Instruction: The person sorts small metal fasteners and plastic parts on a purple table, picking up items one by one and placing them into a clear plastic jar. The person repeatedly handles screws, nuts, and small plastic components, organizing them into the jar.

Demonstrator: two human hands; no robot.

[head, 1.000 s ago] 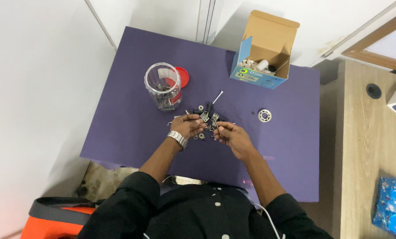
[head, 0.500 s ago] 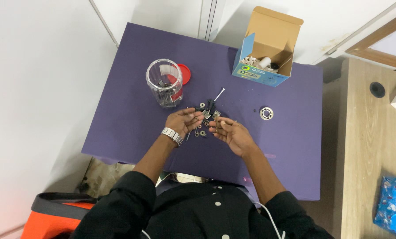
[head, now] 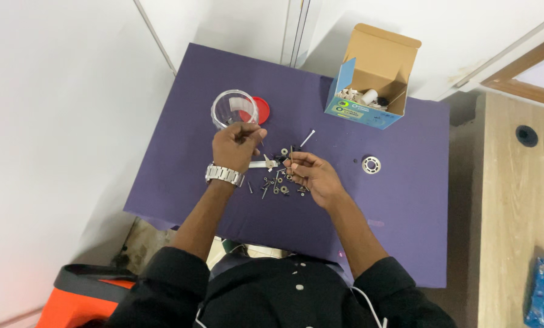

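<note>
Two hands work over the purple table [head: 369,218]: my left hand [head: 234,146] pinches something too small to tell just before the jar [head: 234,109], my right hand [head: 311,173] pinches a thin upright pin [head: 291,153], with loose screws [head: 275,187] scattered between them.

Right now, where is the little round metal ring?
In the head view, the metal ring lies alone on the purple table, right of the right hand, below the open cardboard box.
</note>
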